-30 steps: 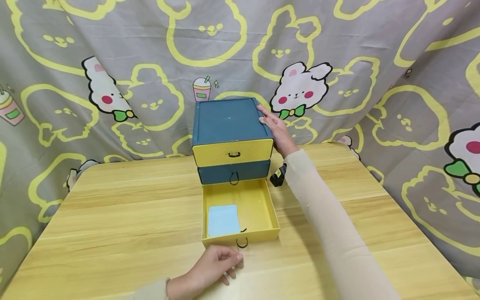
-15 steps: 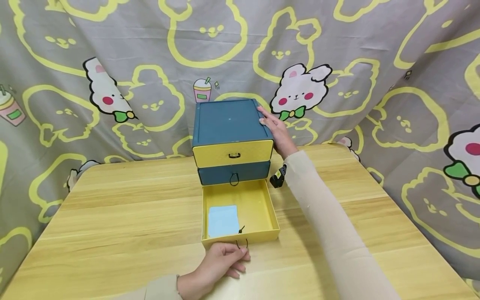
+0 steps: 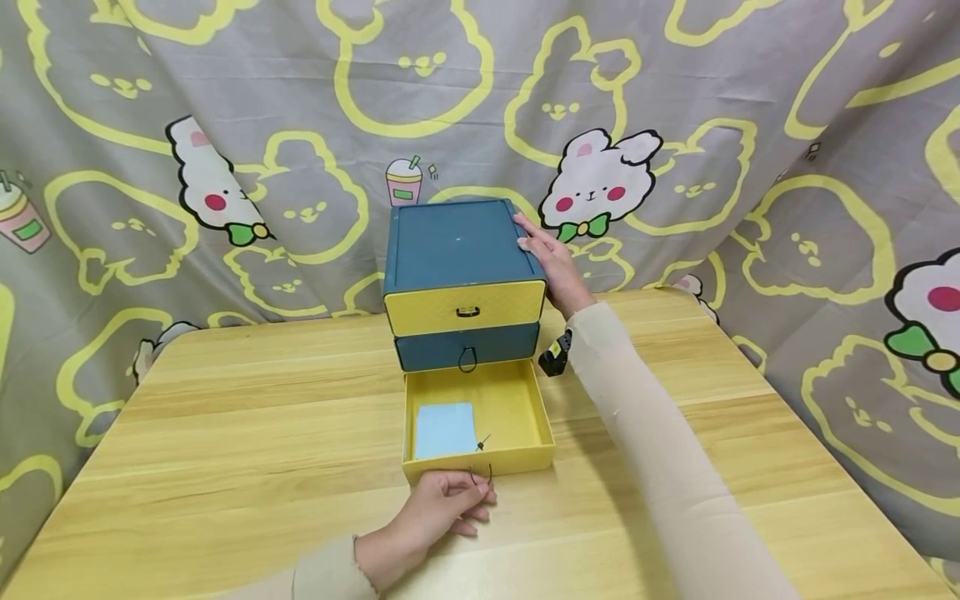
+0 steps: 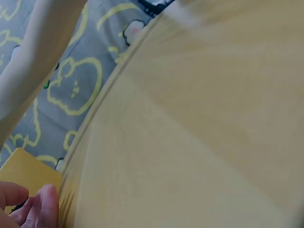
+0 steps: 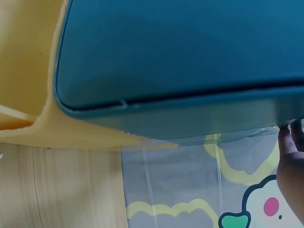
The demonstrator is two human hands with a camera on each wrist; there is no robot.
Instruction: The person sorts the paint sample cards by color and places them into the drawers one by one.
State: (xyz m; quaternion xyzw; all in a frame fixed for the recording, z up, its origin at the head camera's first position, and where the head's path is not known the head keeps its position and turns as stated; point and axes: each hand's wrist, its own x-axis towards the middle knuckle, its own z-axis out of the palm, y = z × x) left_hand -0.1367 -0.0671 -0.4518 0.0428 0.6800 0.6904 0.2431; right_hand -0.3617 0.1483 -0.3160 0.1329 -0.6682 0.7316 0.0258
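A small drawer cabinet with a blue top [image 3: 457, 242] stands at the back of the table. Its lowest, yellow drawer [image 3: 517, 460] is pulled out, with a light blue square pad [image 3: 446, 431] lying inside at the left. At that drawer's front, my left hand [image 3: 442, 508] pinches the black loop pull [image 3: 490, 472] between thumb and fingers. In the left wrist view, the left hand [image 4: 35, 206] has a dark bit of the pull between its fingertips. My right hand [image 3: 552, 258] rests against the cabinet's upper right side, fingers extended along the top edge.
Above the open drawer are a blue middle drawer [image 3: 495, 346] with a black loop and a yellow top drawer [image 3: 427, 312] with a black handle. A black device [image 3: 555, 356] shows beneath the right wrist. A patterned grey curtain [image 3: 292, 83] hangs behind the wooden table [image 3: 247, 400].
My left hand has moved right to the loop pull and taken hold of it. The lowest drawer has slid slightly inward, toward the cabinet. My right hand stays on the cabinet's side.
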